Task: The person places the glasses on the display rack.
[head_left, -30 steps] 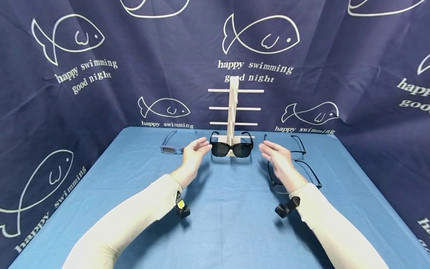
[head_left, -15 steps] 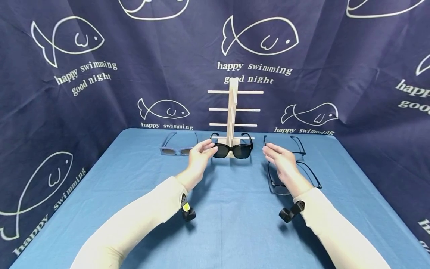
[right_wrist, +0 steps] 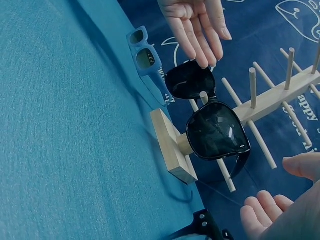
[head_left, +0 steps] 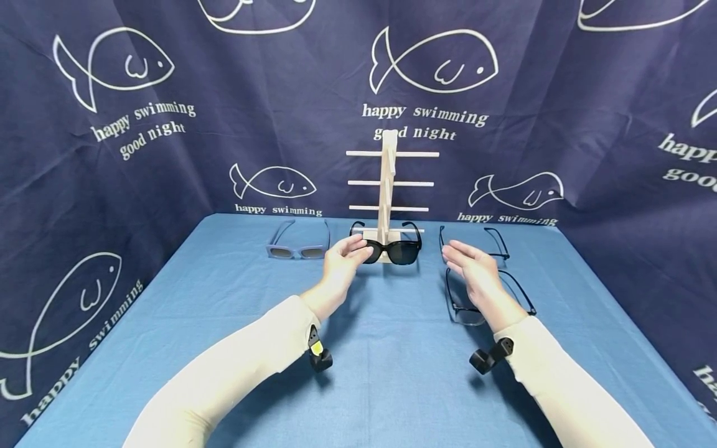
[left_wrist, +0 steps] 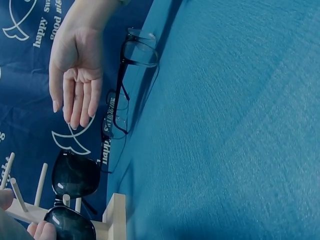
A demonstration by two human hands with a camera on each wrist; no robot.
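Note:
Black sunglasses (head_left: 404, 252) hang on the lowest rod of a wooden display stand (head_left: 388, 177), dark lenses facing me. My left hand (head_left: 339, 266) is at their left side, its fingers overlapping the left lens in the head view. From the right wrist view, the left hand (right_wrist: 194, 25) has its fingers extended, tips right at the edge of one lens of the sunglasses (right_wrist: 217, 131). My right hand (head_left: 476, 269) hovers apart from the sunglasses on the right, above some black-framed glasses. In the left wrist view the right hand (left_wrist: 77, 70) shows its palm, fingers straight, holding nothing.
Blue sunglasses (head_left: 297, 251) lie on the blue tablecloth (head_left: 381, 361) left of the stand. To the right lie two pairs of black-framed glasses, the nearer glasses (head_left: 529, 303) partly behind my right hand. A navy fish-print curtain (head_left: 313, 87) encloses the back and sides.
My left hand has moved right, from beside the sunglasses to over their left lens, uncovering the blue sunglasses. My right hand has drifted slightly right and toward me. The sunglasses stay on the rod.

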